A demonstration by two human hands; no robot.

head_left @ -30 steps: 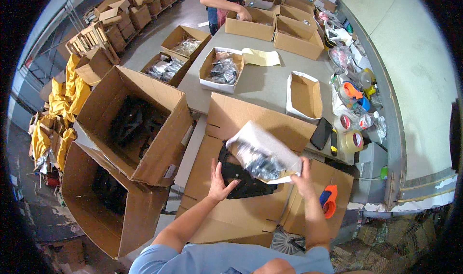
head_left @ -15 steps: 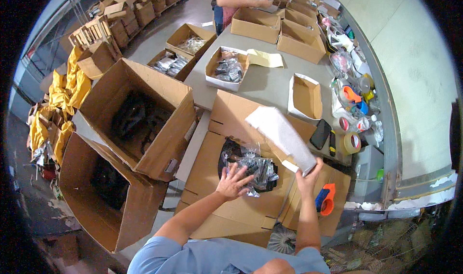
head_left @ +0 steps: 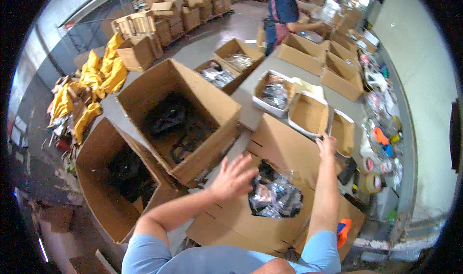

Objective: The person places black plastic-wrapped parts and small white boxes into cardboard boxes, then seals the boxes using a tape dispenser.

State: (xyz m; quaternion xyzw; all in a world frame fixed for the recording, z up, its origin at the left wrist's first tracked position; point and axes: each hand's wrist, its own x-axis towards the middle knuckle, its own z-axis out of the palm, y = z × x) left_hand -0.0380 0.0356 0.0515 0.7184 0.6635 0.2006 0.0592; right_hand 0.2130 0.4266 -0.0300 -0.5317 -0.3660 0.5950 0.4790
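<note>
White-edged box [head_left: 308, 114] now beside filled box [head_left: 266, 108]

No readable words, labels, brands, numbers or signs anywhere in view.

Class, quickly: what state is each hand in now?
Left hand: open, spread, holding nothing.
Right hand: at the near end of the middle white cardboard box; grip unclear.

Yellow material [head_left: 112, 76], stacked cartons [head_left: 191, 18], standing co-worker [head_left: 285, 9]
</note>
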